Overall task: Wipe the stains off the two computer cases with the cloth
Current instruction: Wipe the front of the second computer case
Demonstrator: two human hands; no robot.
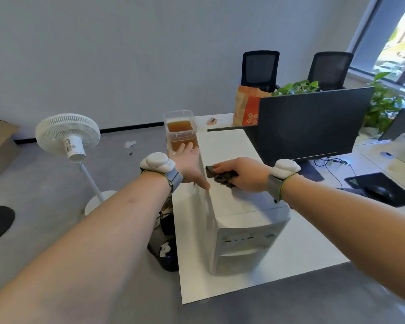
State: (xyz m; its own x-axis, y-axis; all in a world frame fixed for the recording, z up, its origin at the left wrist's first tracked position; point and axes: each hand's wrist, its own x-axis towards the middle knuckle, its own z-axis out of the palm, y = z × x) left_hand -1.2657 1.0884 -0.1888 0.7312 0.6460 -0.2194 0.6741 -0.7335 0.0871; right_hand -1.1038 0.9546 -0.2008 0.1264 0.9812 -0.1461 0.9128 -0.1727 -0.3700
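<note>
On top of a white computer case standing on a white counter, the right hand is pressing a dark cloth, its grip clenched around the crumpled fabric. The left hand is resting with fingers straight and released against the case's upper left edge. Beyond it, a clear plastic tub is holding brown liquid. An orange paper bag is showing printed marks too blurred to read. A black monitor is hiding the counter behind it. Only one case is showing. A label on the white fan is illegible.
</note>
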